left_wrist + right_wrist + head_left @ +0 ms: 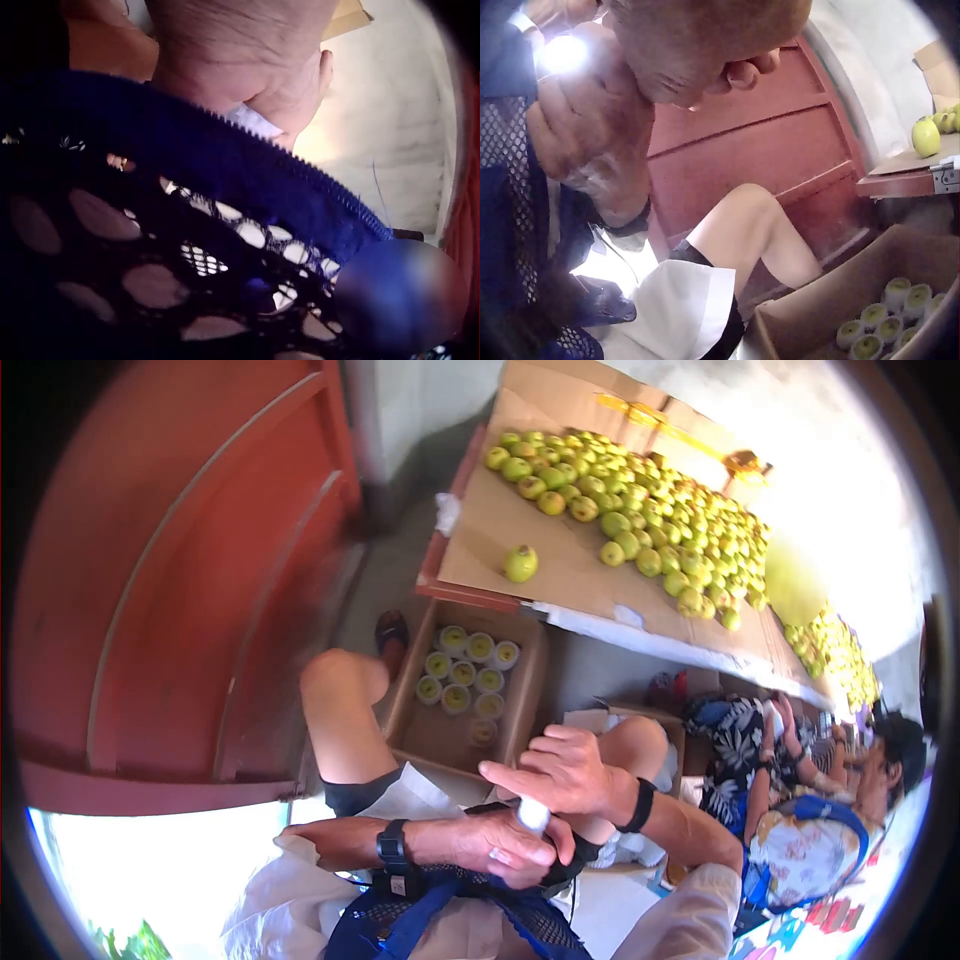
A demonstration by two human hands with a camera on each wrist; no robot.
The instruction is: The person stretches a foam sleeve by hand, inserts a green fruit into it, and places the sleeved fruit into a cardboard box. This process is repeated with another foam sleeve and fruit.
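In the head view my left hand (500,843) is in front of my lap, its fingers curled round a small white thing (533,816). Just above it, my right hand (565,772) has its fingers bent, the index reaching to the left over the white thing; whether it pinches it, I cannot tell. The right wrist view shows the white thing glaring bright (564,54) beside the left hand's knuckles. Ahead of my knees stands a cardboard box (530,700) with several yellow-green fruits (462,673) in white sleeves, stood in rows.
A cardboard-covered table (480,550) bears a heap of yellow-green fruits (640,510), with a single fruit (521,564) near its front edge. A red door (200,580) is on the left. Another person (810,840) sits at the right. Blue mesh cloth (247,187) fills the left wrist view.
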